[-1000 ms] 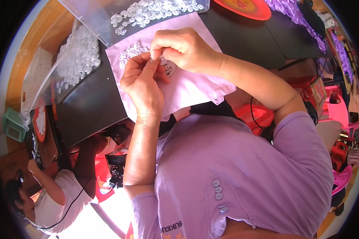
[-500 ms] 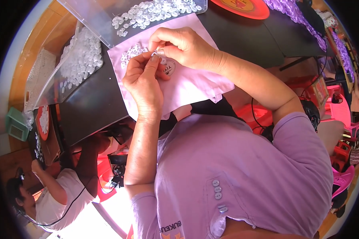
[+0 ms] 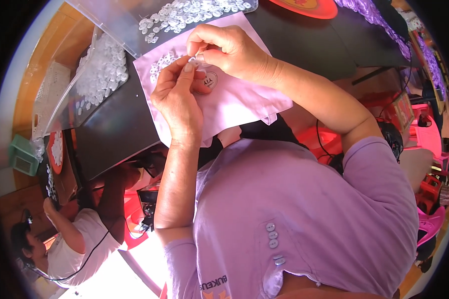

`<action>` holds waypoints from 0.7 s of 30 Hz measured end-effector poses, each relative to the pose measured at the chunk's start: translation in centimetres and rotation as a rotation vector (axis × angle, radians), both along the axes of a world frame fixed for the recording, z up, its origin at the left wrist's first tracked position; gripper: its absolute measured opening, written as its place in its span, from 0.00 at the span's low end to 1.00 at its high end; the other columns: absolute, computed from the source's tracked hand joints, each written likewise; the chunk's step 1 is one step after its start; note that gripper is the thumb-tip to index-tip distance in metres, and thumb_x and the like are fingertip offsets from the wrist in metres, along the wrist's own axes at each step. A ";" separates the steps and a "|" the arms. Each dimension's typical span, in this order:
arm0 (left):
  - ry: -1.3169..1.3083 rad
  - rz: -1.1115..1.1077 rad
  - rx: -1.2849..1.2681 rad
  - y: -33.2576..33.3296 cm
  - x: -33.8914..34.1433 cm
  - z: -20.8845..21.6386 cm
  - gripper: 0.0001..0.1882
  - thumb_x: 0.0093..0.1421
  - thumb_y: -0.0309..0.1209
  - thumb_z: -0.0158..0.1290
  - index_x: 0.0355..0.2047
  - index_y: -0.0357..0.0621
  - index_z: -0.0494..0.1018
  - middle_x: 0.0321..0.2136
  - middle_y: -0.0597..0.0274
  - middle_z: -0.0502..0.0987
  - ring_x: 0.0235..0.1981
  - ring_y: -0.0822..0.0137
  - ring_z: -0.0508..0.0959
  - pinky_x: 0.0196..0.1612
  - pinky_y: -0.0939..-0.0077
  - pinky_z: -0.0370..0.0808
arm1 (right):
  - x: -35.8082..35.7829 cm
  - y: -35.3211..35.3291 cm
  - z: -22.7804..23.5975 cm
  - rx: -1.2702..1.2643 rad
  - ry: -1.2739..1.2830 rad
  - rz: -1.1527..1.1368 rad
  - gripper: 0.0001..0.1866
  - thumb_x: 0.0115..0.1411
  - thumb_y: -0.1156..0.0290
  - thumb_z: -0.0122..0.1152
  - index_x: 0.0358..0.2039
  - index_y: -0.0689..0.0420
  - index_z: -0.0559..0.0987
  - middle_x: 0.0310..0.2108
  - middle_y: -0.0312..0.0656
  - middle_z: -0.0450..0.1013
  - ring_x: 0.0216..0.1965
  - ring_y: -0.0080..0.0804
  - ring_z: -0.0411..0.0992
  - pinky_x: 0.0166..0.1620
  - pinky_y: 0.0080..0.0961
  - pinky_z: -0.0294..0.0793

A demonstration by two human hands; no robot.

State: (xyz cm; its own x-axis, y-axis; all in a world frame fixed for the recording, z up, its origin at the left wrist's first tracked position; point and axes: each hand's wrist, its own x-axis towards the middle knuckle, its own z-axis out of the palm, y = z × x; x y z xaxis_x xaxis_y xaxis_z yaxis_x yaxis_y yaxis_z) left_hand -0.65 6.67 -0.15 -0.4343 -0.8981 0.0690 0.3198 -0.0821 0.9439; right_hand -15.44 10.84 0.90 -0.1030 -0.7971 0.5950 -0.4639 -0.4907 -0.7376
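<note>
Over a pink cloth on the dark table, my two hands meet at their fingertips. My left hand is closed, thumb against fingers, pinching a small white plastic piece. My right hand pinches at the same spot from the other side; its thumb and forefinger press on a small whitish part whose kind I cannot make out. Just beyond my left fingers lies a small heap of white plastic pieces on the cloth. Part of a printed round mark shows beside my left fingertips.
At the far side is a clear plastic tray with many white pieces. To the left lies a clear bag of translucent pieces. A red plate and purple shiny material sit far right. Another person works at lower left.
Both hands stay together over the cloth with only slight finger movement. My right hand has shifted a little away from me. The view has tilted slightly.
</note>
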 end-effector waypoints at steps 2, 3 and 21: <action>-0.010 0.035 -0.023 0.3 0.0 0.3 0.08 0.62 0.23 0.54 0.40 0.29 0.74 0.28 0.56 0.77 0.24 0.72 0.76 0.23 0.81 0.73 | -0.1 0.0 0.1 -0.014 0.012 -0.006 0.06 0.56 0.84 0.57 0.34 0.61 0.74 0.30 0.35 0.74 0.33 0.22 0.73 0.39 0.20 0.74; -0.018 0.072 -0.043 0.4 0.0 0.4 0.08 0.63 0.25 0.54 0.39 0.31 0.74 0.27 0.57 0.77 0.21 0.74 0.75 0.21 0.82 0.72 | -0.1 0.0 0.1 -0.026 0.026 -0.011 0.06 0.56 0.84 0.57 0.34 0.61 0.74 0.30 0.35 0.74 0.33 0.22 0.73 0.39 0.20 0.74; -0.193 0.012 -0.072 -0.3 0.3 -0.2 0.05 0.63 0.24 0.52 0.32 0.33 0.72 0.23 0.62 0.73 0.19 0.75 0.69 0.20 0.83 0.63 | 0.3 -0.1 0.0 0.085 -0.022 0.063 0.09 0.52 0.87 0.54 0.33 0.61 0.75 0.29 0.35 0.76 0.34 0.21 0.73 0.39 0.19 0.74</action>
State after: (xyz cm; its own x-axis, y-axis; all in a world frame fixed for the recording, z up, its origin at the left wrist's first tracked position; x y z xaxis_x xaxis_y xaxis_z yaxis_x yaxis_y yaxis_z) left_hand -0.37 6.41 -0.33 -0.4353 -0.8989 0.0500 0.1328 -0.0091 0.9911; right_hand -15.11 10.78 0.89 -0.0637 -0.8498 0.5233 -0.4171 -0.4537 -0.7875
